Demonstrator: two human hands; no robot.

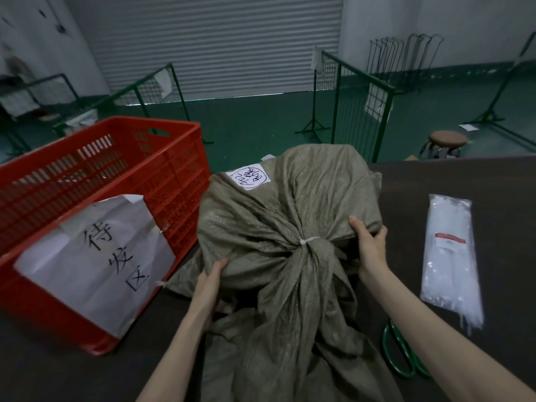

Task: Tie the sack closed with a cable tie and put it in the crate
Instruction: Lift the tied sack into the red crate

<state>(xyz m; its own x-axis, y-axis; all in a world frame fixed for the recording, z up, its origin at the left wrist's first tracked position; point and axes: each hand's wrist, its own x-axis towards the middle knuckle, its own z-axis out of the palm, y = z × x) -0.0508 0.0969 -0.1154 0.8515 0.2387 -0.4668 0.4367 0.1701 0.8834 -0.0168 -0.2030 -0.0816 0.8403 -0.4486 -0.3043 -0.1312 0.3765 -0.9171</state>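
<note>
Both hands grip the olive woven sack [290,204] on the dark table [464,181]. The left hand [213,275] cups its lower left flank, fingers tucked under the bulge; the right hand [369,242] clamps the right flank, thumb on top. Between the two grips, a white cable tie [308,241] cinches the gathered neck. Left of the left hand stands the red crate [162,181]. Right of the right hand lie a bag of ties [451,256] and green-handled scissors [397,352].
</note>
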